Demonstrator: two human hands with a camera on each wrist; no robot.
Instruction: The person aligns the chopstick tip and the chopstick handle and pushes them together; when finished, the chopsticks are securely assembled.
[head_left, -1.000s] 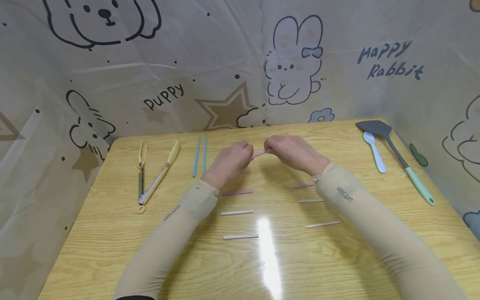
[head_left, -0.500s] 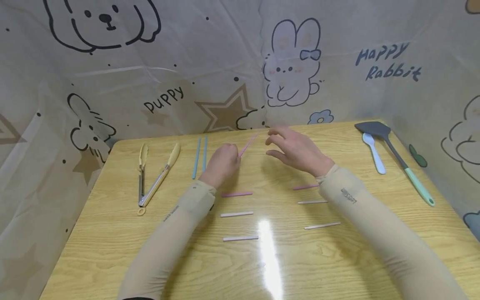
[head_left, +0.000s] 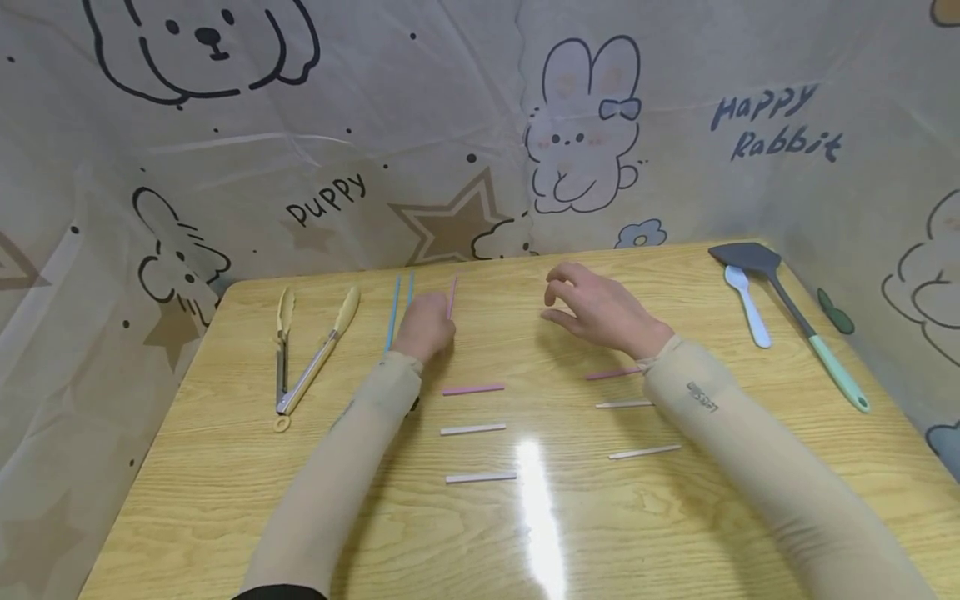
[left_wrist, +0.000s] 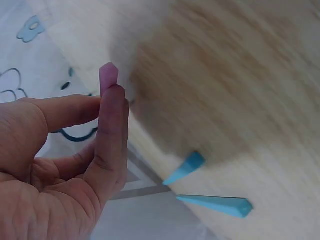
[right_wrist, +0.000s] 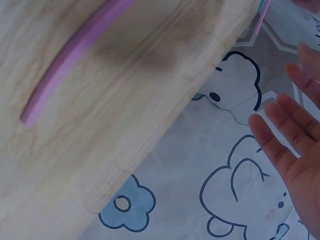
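Note:
A slim pink stick (head_left: 453, 296) points away from me, pinched between the thumb and fingers of my left hand (head_left: 426, 325). In the left wrist view its blunt end (left_wrist: 109, 75) sticks out past the fingertips. Two blue sticks (head_left: 392, 312) lie side by side just left of that hand, one partly hidden by it. My right hand (head_left: 603, 312) hovers over the back of the table, fingers spread loosely and holding nothing. Below it lies another pink stick (head_left: 611, 374), partly covered by the sleeve in the head view.
A pink stick (head_left: 473, 389) and two whitish sticks (head_left: 472, 430) lie in the middle. More whitish sticks (head_left: 645, 452) lie under the right forearm. Tongs (head_left: 307, 367) stand splayed at left. A spatula (head_left: 798, 304) and a light blue spoon (head_left: 750, 308) lie at right. Printed cloth (head_left: 450, 125) walls the table.
The right hand has let go of the pink stick and opened. My left hand has carried the stick leftward beside the blue sticks and turned it to point away from me.

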